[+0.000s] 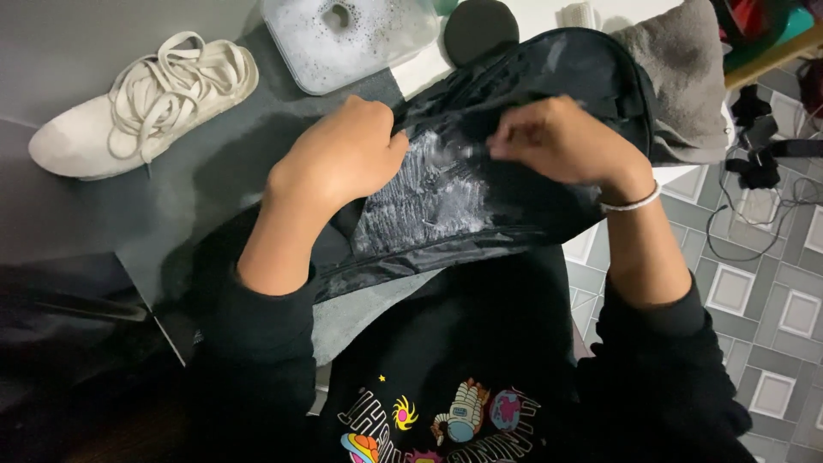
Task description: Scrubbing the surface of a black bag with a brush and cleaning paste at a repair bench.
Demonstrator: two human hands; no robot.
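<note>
Bag position: black bag (pixel 514 171) lies across the grey table (pixel 69 51) edge and the person's lap, at frame centre.
Bag axis: long axis runs from about 7 o'clock to 1 o'clock; rounded end points to 1 o'clock, toward the grey cloth (pixel 677 77).
Bag surface: shiny black fabric, creased; a patch of white soapy foam (pixel 429 193) sits between the two hands, streaked in ridges.
Left hand: left hand (pixel 343 154) closed into a fist, knuckles up, bunching the bag fabric at its 9 o'clock edge; fingers curled under, tips hidden.
Right hand: right hand (pixel 557 141) fingers drawn together, pinching the bag fabric at the foam's 2 o'clock edge; whether anything else is held, cannot tell. A thin bracelet (pixel 630 204) circles the wrist.
Surroundings, 10 o'clock: white laced shoe (pixel 146 103) on the table, well apart from the bag.
Surroundings, 12 o'clock: clear tub of sudsy water (pixel 347 39), just beside a round black object (pixel 480 30) that nears the bag's top.
Surroundings, 3 o'clock: patterned tiled floor (pixel 771 300) with dark cables (pixel 763 163).
</note>
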